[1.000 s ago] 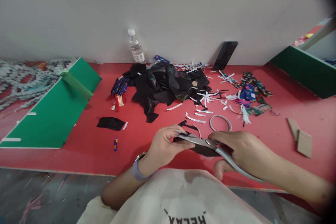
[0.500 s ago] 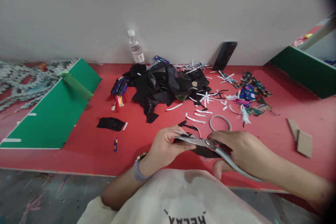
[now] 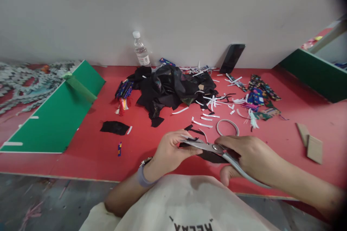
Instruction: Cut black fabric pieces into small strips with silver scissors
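Near counter (image 3: 89, 158) front edge: left hand (image 3: 170, 150) pinches black fabric piece (image 3: 210, 156); right hand (image 3: 251, 157) grips scissors (image 3: 217, 150), blades over fabric. Bare counter lies leftward.

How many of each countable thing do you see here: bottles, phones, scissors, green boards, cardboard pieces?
Water bottle: 1
Phone leaning on the wall: 1
Scissors in the right hand: 1
Green boards: 2
Cardboard pieces: 2
Total: 7
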Demonstrator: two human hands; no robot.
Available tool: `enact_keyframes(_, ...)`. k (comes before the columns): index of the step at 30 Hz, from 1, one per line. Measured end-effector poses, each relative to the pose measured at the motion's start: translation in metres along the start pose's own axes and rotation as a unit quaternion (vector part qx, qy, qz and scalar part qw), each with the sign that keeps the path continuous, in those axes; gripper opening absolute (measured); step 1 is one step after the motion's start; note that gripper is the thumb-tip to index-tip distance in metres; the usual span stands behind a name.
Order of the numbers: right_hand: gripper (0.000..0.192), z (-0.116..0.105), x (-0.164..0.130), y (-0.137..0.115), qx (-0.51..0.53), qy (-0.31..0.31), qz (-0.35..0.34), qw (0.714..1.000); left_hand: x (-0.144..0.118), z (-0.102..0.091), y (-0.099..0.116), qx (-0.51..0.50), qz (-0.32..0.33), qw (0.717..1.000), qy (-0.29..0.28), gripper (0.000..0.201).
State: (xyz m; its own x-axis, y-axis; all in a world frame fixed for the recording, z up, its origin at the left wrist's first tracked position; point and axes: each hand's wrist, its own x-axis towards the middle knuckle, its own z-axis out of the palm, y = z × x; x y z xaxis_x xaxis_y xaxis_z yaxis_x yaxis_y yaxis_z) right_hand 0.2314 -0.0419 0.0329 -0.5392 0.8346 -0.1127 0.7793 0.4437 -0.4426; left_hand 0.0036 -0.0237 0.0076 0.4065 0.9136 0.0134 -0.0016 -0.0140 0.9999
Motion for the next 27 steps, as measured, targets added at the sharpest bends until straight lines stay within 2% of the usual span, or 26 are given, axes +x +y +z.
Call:
enact_keyframes(6, 0.059, -0.0018, -0.0012, 0.001, 0.002, -0.019, 0.021, 1.0, -0.0014, -0.0039, -0.0025, -0.008, -0.01, 1.0, 0.02, 0.008)
enact_keyframes(14, 0.056, -0.0036, -0.0026, 0.0017, 0.028, -0.038, 0.027, 0.998, -0.0006, -0.0039, -0.0019, 0.005, -0.006, 1.0, 0.0, 0.011)
enact_keyframes(27, 0.057, -0.0038, -0.0034, -0.0002, 0.016, -0.016, 0.003, 1.0, -0.0021, -0.004, 0.0003, 0.0, -0.003, 1.0, 0.003, 0.012)
